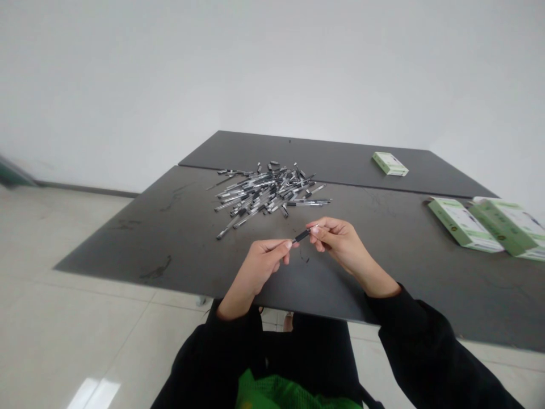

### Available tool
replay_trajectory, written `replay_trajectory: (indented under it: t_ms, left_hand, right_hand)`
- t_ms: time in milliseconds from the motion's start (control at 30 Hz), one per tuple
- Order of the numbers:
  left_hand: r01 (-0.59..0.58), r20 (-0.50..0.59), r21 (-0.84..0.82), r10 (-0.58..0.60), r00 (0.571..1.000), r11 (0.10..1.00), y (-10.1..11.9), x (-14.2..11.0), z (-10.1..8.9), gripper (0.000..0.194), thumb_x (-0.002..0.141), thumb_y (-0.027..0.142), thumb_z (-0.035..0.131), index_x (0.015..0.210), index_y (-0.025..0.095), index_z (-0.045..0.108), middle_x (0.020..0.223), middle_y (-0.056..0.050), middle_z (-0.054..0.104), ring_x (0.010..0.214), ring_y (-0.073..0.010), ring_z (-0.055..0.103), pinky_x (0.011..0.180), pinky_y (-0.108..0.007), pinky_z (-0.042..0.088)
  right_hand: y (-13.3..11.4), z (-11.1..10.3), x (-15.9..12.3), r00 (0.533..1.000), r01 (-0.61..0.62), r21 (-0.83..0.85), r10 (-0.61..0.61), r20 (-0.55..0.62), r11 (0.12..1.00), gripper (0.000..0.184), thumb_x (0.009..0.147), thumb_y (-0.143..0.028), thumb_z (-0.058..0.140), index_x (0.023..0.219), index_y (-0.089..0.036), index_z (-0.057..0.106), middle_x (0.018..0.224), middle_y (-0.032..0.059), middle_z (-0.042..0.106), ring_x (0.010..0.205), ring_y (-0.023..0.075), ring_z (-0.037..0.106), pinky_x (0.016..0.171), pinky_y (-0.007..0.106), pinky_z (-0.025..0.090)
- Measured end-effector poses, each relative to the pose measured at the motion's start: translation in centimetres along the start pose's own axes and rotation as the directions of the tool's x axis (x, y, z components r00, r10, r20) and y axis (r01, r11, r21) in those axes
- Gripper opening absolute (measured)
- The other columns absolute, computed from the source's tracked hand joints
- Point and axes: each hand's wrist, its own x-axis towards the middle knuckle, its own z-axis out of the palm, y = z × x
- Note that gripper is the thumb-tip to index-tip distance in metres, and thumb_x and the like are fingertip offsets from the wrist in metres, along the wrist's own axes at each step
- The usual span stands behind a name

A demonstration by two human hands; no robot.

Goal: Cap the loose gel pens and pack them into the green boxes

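Pinching pen [301, 236] | left hand [259, 267], right hand [338, 244] both grasping it | light, stiff, slippery; hold by ends | loose pens [268, 190] behind

Left hand [264, 264] has room across the tabletop [140, 238] left of the pen pile [268, 190]. Pile sits straight ahead, in the way. Right hand [336, 241] can pass rightward up to the green boxes [481, 224]; strip behind pile probably passable.

Head camera looks forward and down on the left hand [258, 270] and right hand [340, 244], facing a wall [272, 68].
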Motion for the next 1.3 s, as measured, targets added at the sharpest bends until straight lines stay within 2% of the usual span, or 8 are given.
replay_trajectory:
  t_ms: [167, 367, 433, 500, 600, 1033, 1133, 1300]
  left_hand:
    - [-0.08, -0.079, 0.187, 0.096, 0.992, 0.979, 0.3, -0.1, -0.1, 0.041, 0.088, 0.044, 0.061, 0.057, 0.016, 0.061, 0.052, 0.002, 0.046, 0.048, -0.0091, 0.032, 0.05, -0.025, 0.023]
    - [-0.168, -0.271, 0.123, 0.196, 0.943, 0.978, -0.1, 0.2, -1.4, 0.031, 0.089, 0.042, 0.06, 0.095, 0.015, 0.075, 0.061, 0.004, 0.049, 0.051, -0.0091, 0.038, 0.049, -0.023, 0.025]
    - [-0.174, -0.342, 0.081, 0.191, 0.92, 0.981, -0.3, 0.2, -2.0, 0.033, 0.09, 0.043, 0.06, 0.098, 0.015, 0.075, 0.061, 0.004, 0.047, 0.049, -0.0081, 0.034, 0.047, -0.023, 0.022]
    - [-0.188, -0.377, 0.092, 0.209, 0.902, 0.978, -0.4, 0.2, -2.6, 0.032, 0.09, 0.043, 0.061, 0.096, 0.015, 0.076, 0.06, 0.004, 0.047, 0.05, -0.0079, 0.035, 0.048, -0.023, 0.022]
    - [-0.205, -0.384, 0.164, 0.254, 0.888, 0.965, -0.5, 0.0, -3.2, 0.03, 0.09, 0.04, 0.061, 0.095, 0.015, 0.078, 0.061, 0.003, 0.049, 0.053, -0.0084, 0.038, 0.049, -0.023, 0.025]
    - [-0.171, -0.385, 0.174, 0.227, 0.895, 0.97, -0.3, -0.3, -3.1, 0.03, 0.091, 0.039, 0.06, 0.097, 0.014, 0.078, 0.061, 0.004, 0.049, 0.055, -0.009, 0.04, 0.051, -0.024, 0.028]
    - [-0.165, -0.376, 0.183, 0.224, 0.899, 0.969, -0.3, -0.2, -3.4, 0.031, 0.089, 0.039, 0.061, 0.096, 0.015, 0.078, 0.06, 0.004, 0.05, 0.054, -0.0091, 0.04, 0.05, -0.024, 0.027]
    - [-0.145, -0.286, 0.219, 0.205, 0.936, 0.965, -0.5, 0.0, -4.3, 0.032, 0.087, 0.041, 0.064, 0.098, 0.015, 0.079, 0.06, 0.003, 0.05, 0.052, -0.0089, 0.04, 0.048, -0.023, 0.027]
  right_hand:
    - [0.6, 0.3, 0.6, 0.999, -0.03, 0.01, 0.03, -0.014, 1.0, 0.039, 0.067, -0.048, 0.089, 0.085, -0.017, 0.075, 0.062, -0.001, 0.067, 0.046, 0.0077, 0.052, 0.045, 0.022, 0.039]
    - [1.5, 0.1, 3.9, 0.997, 0.058, -0.221, -0.07, -0.046, 0.974, 0.048, 0.075, -0.048, 0.082, 0.109, -0.017, 0.069, 0.068, -0.0006, 0.068, 0.052, 0.0119, 0.056, 0.055, 0.028, 0.046]
    - [1.9, 0.3, 5.3, 0.972, 0.151, -0.499, -0.22, -0.082, 0.853, 0.03, 0.083, -0.038, 0.073, 0.104, -0.017, 0.07, 0.075, 0.0017, 0.069, 0.058, 0.0137, 0.058, 0.062, 0.031, 0.048]
    - [2.4, 0.6, 6.4, 0.943, 0.184, -0.753, -0.329, -0.045, 0.632, 0.015, 0.086, -0.027, 0.066, 0.096, -0.017, 0.073, 0.088, 0.0054, 0.071, 0.069, 0.0159, 0.06, 0.071, 0.033, 0.049]
    - [2.9, 1.4, 7.5, 0.943, 0.147, -0.917, -0.334, 0.016, 0.371, 0.016, 0.09, -0.022, 0.062, 0.098, -0.018, 0.075, 0.105, 0.009, 0.068, 0.087, 0.0211, 0.065, 0.078, 0.033, 0.049]
    - [3.5, 2.5, 7.7, 0.96, 0.151, -0.986, -0.246, 0.129, 0.072, 0.019, 0.092, -0.024, 0.06, 0.097, -0.016, 0.076, 0.108, 0.0135, 0.068, 0.103, 0.0269, 0.066, 0.089, 0.035, 0.05]
    - [2.7, 2.0, 7.2, 0.96, 0.105, -0.983, -0.273, 0.061, 0.149, 0.016, 0.088, -0.022, 0.06, 0.089, -0.017, 0.075, 0.099, 0.0119, 0.073, 0.093, 0.0262, 0.068, 0.083, 0.035, 0.05]
    - [0.9, -0.4, 6.7, 0.974, 0.072, -0.801, -0.216, -0.072, 0.594, 0.008, 0.078, -0.02, 0.064, 0.076, -0.017, 0.071, 0.075, 0.0055, 0.074, 0.071, 0.0185, 0.067, 0.071, 0.03, 0.049]
